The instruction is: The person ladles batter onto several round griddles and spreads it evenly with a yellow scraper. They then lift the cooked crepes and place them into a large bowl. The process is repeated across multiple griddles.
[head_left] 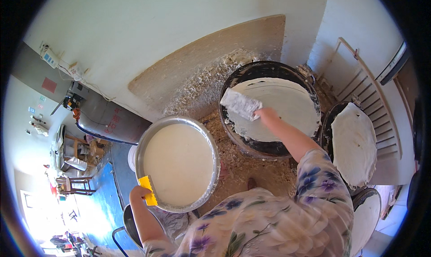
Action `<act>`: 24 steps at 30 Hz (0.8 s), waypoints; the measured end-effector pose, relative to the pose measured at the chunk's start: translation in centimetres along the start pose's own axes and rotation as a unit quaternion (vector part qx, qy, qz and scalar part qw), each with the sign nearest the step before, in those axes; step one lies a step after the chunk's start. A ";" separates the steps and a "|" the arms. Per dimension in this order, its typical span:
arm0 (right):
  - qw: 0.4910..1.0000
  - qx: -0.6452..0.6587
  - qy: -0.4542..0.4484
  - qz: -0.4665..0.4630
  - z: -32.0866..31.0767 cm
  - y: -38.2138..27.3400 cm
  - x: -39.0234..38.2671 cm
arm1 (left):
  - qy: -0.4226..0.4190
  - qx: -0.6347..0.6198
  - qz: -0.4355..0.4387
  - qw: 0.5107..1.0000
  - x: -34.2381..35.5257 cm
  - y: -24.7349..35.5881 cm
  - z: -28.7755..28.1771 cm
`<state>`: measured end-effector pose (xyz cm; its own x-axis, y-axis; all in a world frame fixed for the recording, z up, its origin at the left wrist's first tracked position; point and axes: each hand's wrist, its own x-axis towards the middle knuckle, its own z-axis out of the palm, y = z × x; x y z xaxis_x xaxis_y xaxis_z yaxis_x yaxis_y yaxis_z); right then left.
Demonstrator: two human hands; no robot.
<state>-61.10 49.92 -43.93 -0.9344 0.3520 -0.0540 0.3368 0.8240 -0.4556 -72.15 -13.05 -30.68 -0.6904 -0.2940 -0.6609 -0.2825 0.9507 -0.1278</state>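
Observation:
My left hand (138,193) grips a yellow scraper (147,190) with a toothed edge, at the lower left rim of a round metal basin (216,142). Thick white liquid (179,162) fills much of that basin. Stretched out to the far right, my right hand (268,116) is closed on a broad, flat rectangular tool smeared with white (241,103); its exact kind is unclear. This tool lies over the left part of a large round black pan (269,68). A pale paste layer (287,102) with ragged edges covers the pan's middle.
Two more dark round pans with white layers (354,144) (366,219) stand at the right. A wooden rack (375,100) leans on the wall behind them. Left of the basin lies a grey metal cylinder (112,118) with a hose. A dark bucket (130,221) stands below the basin.

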 end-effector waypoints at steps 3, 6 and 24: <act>0.992 0.003 0.062 0.112 -0.8 5.2 2.7 | 0.000 -0.013 0.001 1.000 0.1 -0.1 0.2; 0.978 -0.102 0.095 0.156 -2.9 12.1 2.4 | 0.003 -0.027 -0.002 1.000 0.3 -0.5 0.2; 0.945 0.301 -0.041 0.120 -0.5 2.2 3.3 | -0.009 -0.065 -0.026 0.997 0.6 -1.5 0.0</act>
<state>-63.35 53.12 -44.67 -0.8534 0.4413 -0.2774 0.4365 0.3141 -0.8431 -72.14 -14.64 -30.87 -0.6605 -0.3404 -0.6693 -0.4031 0.9127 -0.0665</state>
